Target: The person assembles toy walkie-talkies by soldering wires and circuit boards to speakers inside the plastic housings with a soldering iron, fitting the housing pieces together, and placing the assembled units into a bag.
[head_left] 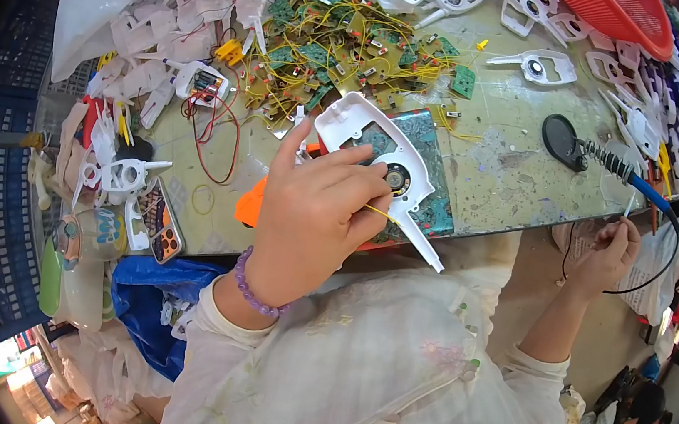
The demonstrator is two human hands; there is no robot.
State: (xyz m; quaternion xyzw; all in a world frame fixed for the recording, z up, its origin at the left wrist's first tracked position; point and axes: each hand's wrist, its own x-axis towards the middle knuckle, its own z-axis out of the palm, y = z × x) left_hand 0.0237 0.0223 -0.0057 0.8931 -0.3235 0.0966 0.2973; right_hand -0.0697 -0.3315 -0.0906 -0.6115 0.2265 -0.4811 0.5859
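Note:
A white plastic housing (417, 232) with a narrow handle and a round black speaker (396, 179) set in it lies tilted in front of me. My left hand (320, 197) rests over its left side. The thumb and index finger are pinched beside the speaker, and a thin yellow wire (381, 213) runs out from them. Off the table's right edge, my right hand (610, 247) pinches a thin whitish stick (630, 204). Just above that hand, a soldering iron (651, 196) with a blue handle sits in a coiled-spring stand (565, 143).
Green circuit boards (332, 56) with yellow wires are heaped at the back. White housings (182, 14) pile up at left and along the back. A battery holder (202, 82) with red leads, a phone (162, 221), an orange object (250, 202) and a red basket (621, 18) surround the workspace.

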